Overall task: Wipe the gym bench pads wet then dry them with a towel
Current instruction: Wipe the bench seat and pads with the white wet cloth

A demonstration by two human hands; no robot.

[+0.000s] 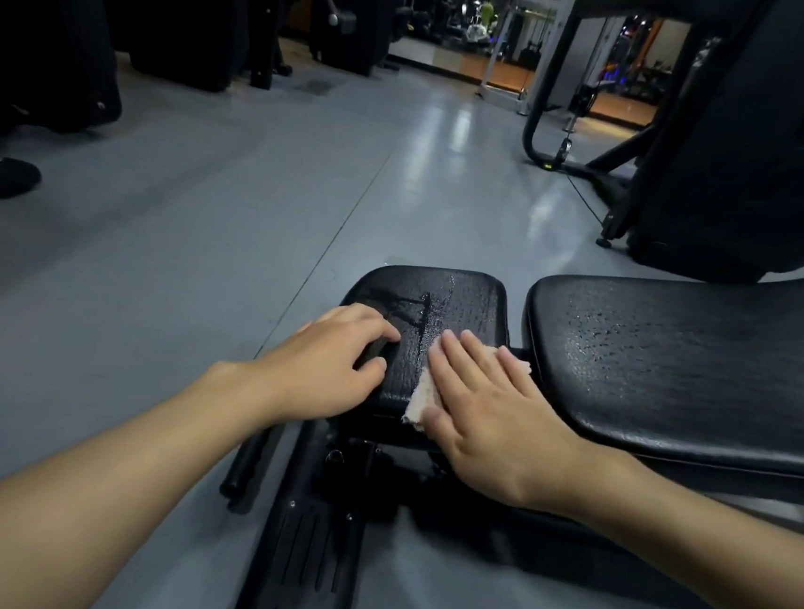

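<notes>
Pressing the right hand (493,411) palm-down on a pale cloth (417,401), fingers straight and close together, gripping nothing. Simply pinning the cloth flat, so that the whole palm is spreading pressure over the wet vinyl.

Keeping the cloth at the near right corner of the seat pad (459,300), just beside the gap to the back pad (679,360). Showing one end past the fingertips and the other drooping over the near edge.

Resting the left hand (335,361) on the near left part of the same pad, fingers loosely bent, tips touching the surface, holding nothing. Probably bracing the body and steadying the bench against the push of the wipe.

Beading with water on both pads, and carrying a wet streak across the seat. Hard to tell under the hand whether this is the wet cloth or the drying towel.

Lying end to end, seat pad then back pad, with the long axis running across the view and off the right edge. Pointing the right fingers away and leftward, roughly across that axis, with the cloth's visible strip slanting beneath them from near left to far right.
</notes>
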